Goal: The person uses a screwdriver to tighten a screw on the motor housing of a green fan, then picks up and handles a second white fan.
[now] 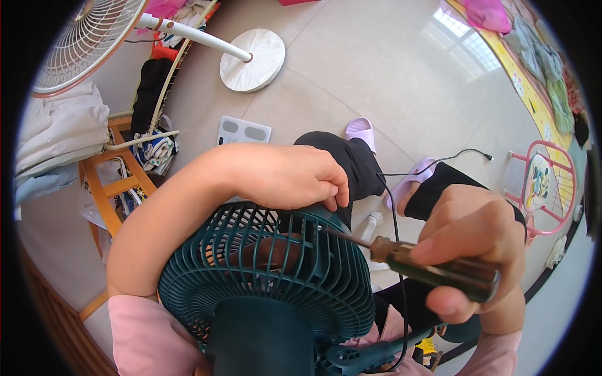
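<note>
A dark green electric fan (260, 338) lies across my lap, the back of its slatted cage and its motor housing toward me. My left hand (285, 177) reaches across the cage, fingers bent over the rim's far edge and gripping it. In my right hand (476, 241) is a screwdriver (439, 268) with a dark, see-through handle. Its thin shaft points left, and the tip is at a small screw spot on the cage rim, just below my left fingers. Whether the tip sits in the screw is too small to tell. The fan's stand arm (364, 356) shows at the lower right.
A black cord (395, 238) hangs past the cage, and a plug (488, 156) lies on the tiled floor. Ahead are a white scale (244, 131) and a white standing fan (253, 61). A pink child's chair (552, 188) stands right, a wooden frame (119, 187) left.
</note>
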Tool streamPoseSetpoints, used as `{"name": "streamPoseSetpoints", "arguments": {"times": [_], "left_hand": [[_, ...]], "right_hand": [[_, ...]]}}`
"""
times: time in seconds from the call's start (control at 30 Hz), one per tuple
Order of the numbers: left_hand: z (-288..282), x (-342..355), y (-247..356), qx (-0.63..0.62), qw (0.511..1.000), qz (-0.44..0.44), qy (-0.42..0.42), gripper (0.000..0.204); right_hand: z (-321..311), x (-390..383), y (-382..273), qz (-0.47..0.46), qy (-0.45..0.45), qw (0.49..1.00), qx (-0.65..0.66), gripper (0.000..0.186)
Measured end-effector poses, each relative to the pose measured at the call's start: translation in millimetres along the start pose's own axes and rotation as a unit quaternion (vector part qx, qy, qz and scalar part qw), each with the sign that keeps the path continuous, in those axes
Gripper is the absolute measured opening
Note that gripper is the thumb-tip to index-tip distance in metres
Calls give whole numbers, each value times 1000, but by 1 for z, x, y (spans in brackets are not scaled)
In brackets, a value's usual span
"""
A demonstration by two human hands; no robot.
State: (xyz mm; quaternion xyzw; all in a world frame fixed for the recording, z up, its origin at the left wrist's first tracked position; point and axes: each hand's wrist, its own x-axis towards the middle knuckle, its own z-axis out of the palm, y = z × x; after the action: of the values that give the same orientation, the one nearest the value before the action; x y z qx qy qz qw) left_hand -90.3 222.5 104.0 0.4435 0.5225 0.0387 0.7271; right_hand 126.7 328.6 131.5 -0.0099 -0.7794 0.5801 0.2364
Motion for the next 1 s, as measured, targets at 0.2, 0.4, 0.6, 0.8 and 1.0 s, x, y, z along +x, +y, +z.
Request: {"name": "streamPoseSetpoints", "arguments": {"times": [0.2, 0.4, 0.6, 0.8, 1.0], "left_hand": [[-1, 0, 4, 3, 1000, -9, 0, 33], [-2, 1, -1, 9, 1000, 15, -3, 35], [-2, 1, -4, 16, 1000, 12, 1, 36], [0, -2, -6, 24, 1000, 5, 6, 36], [-1, -2, 2, 14, 1000, -4, 0, 36]], "right_hand": [[6, 10, 3, -44, -12, 999, -7, 35], [11, 13, 6, -49, -5, 999, -5, 32], [13, 17, 8, -45, -19, 999, -12, 31], [12, 16, 1, -24, -25, 999, -39, 31], [6, 14, -6, 22, 8, 1000, -3, 30]]}}
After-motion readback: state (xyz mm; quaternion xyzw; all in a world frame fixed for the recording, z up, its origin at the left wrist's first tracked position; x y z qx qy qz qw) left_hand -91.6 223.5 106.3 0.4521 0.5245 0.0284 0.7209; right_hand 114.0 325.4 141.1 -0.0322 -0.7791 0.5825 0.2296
